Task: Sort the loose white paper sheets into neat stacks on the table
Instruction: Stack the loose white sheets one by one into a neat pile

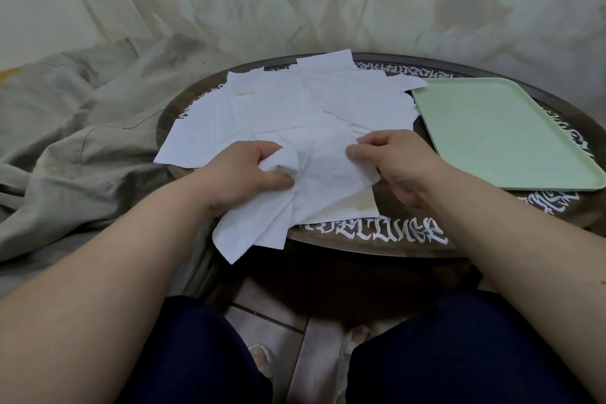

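The sheet (pixel 323 170) I'm holding is thin, light and limp. It sags and creases between my hands, and its near-left corner droops off the desk (pixel 377 241) edge toward my lap. I judge it will tear or crumple if I pull hard, and it will slide easily over the sheets beneath, so the sensible hold is at 2 opposite edges, with light tension to flatten it.

My left hand (pixel 244 170) has its fingers curled around the bunched left edge. My right hand (pixel 392 159) pinches the right edge between thumb and fingertips.

The sheet's long axis runs roughly from the near left, where it hangs over the rim, up toward the far right. It lies crooked to the desk edge rather than square.

Under and beyond it, the pile (pixel 295 102) of white sheets spreads loosely across the left and middle of the round desk, overlapping at mixed angles, with no neat stack yet. A green tray (pixel 511 138) lies flat on the right, just beside the pile. Rumpled grey cloth (pixel 82 128) lies to the left.
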`<state>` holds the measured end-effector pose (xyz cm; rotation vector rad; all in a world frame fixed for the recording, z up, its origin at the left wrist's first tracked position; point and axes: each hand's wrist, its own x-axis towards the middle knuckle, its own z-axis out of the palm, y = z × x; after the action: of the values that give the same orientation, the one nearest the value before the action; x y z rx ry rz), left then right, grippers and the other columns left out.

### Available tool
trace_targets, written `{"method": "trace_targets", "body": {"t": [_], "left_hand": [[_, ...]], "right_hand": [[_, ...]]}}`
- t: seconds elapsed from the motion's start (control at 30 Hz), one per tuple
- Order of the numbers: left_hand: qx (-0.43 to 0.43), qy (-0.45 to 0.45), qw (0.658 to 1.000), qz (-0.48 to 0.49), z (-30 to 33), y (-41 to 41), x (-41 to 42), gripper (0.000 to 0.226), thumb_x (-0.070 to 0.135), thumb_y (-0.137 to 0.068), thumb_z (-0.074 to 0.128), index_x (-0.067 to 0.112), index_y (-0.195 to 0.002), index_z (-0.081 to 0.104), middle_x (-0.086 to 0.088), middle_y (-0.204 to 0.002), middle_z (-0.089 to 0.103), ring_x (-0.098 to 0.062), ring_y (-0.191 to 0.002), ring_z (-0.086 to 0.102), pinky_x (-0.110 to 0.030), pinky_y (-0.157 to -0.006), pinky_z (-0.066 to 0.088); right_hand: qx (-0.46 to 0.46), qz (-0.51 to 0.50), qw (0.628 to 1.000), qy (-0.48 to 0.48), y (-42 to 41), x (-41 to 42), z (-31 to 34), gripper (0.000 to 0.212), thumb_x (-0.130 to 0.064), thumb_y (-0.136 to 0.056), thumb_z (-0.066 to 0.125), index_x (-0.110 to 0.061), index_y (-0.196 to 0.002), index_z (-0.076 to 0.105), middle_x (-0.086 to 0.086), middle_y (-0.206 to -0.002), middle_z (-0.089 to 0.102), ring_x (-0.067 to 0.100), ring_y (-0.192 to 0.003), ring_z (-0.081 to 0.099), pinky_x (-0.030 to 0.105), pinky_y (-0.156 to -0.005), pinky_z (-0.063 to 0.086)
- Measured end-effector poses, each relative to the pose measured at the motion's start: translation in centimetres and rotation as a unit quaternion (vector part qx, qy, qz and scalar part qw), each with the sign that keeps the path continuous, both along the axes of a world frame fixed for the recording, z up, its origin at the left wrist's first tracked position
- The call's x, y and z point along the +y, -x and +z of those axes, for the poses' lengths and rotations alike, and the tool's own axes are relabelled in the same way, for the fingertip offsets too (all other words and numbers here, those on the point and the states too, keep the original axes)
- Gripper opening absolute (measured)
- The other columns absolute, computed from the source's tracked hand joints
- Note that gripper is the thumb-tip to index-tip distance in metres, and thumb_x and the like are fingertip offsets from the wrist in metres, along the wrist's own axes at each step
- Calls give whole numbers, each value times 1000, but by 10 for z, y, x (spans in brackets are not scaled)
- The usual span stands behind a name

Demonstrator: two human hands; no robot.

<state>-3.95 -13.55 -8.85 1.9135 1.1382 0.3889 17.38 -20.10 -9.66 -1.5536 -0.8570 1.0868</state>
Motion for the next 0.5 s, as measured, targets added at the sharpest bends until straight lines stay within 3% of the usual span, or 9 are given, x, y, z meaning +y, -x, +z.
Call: {"method": "trace_targets", "body": {"t": [0.1, 0.2, 0.33, 0.5], "left_hand": [[-3, -40, 998, 46, -2, -1, 5, 15, 22, -79, 73, 26, -92, 68, 5, -90, 69, -11, -83, 62, -26, -73, 49], [-29, -32, 993, 111, -7, 2, 13, 24, 24, -76, 75, 27, -99, 69, 4, -96, 70, -18, -91, 65, -40, -86, 54], [-23, -32, 990, 138, -10, 6, 15, 22, 26, -76, 76, 24, -97, 69, 1, -95, 71, -22, -91, 66, -46, -88, 53], [-77, -53, 977, 193, -2, 14, 21, 12, 29, -79, 73, 21, -82, 65, -2, -87, 69, -24, -81, 66, -36, -68, 52]], "right_hand": [[-57, 14, 998, 32, -3, 0, -4, 9, -4, -78, 72, -5, -80, 64, 13, -84, 67, 23, -69, 61, 27, -58, 49], [-65, 10, 997, 51, -8, -1, -7, 13, -1, -78, 71, -7, -77, 60, 15, -79, 64, 24, -65, 59, 31, -58, 50], [-77, 34, 992, 90, -10, 1, -14, 23, 3, -77, 70, -10, -73, 52, 16, -77, 57, 26, -65, 55, 30, -55, 50], [-178, 46, 977, 107, -10, 0, -15, 18, -4, -77, 71, -8, -75, 54, 13, -74, 58, 24, -60, 56, 30, -57, 51]]}}
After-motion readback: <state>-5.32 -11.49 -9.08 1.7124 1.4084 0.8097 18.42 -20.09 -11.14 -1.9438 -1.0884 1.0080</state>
